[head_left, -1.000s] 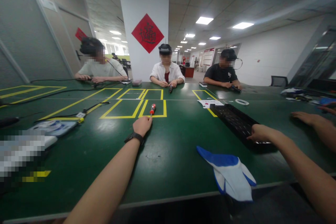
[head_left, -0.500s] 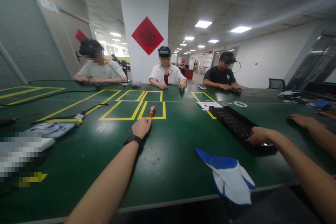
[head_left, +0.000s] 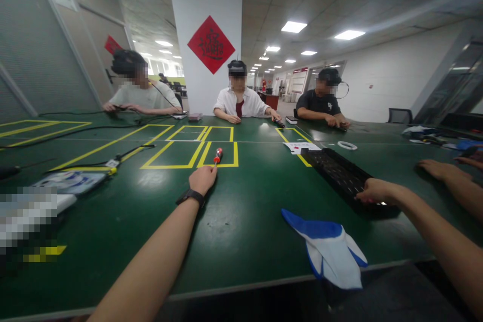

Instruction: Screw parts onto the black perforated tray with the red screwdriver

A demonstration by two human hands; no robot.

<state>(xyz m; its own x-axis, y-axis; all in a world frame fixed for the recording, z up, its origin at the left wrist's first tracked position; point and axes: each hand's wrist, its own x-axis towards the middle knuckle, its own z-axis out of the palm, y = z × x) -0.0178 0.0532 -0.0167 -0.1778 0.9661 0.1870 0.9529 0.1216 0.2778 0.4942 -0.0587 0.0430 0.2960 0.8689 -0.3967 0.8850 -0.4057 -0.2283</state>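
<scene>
My left hand [head_left: 203, 179] is closed over the table, pinching the thin metal shaft of a screwdriver [head_left: 218, 155]. Its red and black handle points away from me, over a yellow-taped rectangle. On the right, my right hand [head_left: 380, 191] reaches into the near end of a long black tray [head_left: 335, 173] with its fingers drawn together. What those fingertips hold, if anything, is hidden. Small light marks or pieces show along the tray's bottom. Below the tray lies a blue and white glove [head_left: 328, 244], near the table's front edge.
Yellow tape [head_left: 169, 166] marks rectangles on the green table [head_left: 249, 241]. A printed sheet [head_left: 300, 147] touches the tray's far end; a white ring [head_left: 346, 146] lies beyond. Another person's hand [head_left: 437, 170] rests at right. Three people sit opposite. Cables and a flat packet [head_left: 75, 181] occupy the left.
The view has tilted slightly. My hands keep nearly the same places, at the screwdriver and the tray. Across the table, the middle person's hand has moved right with a dark tool.
</scene>
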